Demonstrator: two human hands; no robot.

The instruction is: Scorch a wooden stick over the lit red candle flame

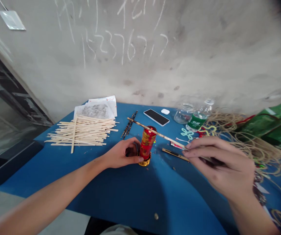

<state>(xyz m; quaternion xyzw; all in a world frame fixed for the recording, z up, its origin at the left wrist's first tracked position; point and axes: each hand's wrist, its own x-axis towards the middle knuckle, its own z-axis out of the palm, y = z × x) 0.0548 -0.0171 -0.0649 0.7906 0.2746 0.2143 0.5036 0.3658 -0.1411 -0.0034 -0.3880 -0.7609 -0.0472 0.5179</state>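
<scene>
My left hand (128,152) is wrapped round the lower part of a red and gold cylinder (147,143), which looks like a candle and stands upright on a gold base. Between the thumb and fingers of my right hand (216,163) is a thin wooden stick (163,134). The stick slants up to the left, passing across the cylinder's top; whether they touch I cannot tell. Dark marks show along the stick. Several dark-patterned sticks (130,124) lie behind the cylinder. Below my right fingers rests a utility knife (176,154), with a small red and white item (177,145) beside it.
A pile of pale wooden sticks (86,132) lies left, with papers (98,109) behind. Toward the wall are a phone (156,117), a white earbud case (165,111), a glass jar (183,114) and a green-labelled bottle (197,119). Tangled cord (260,147) covers the right side of the blue table (120,195).
</scene>
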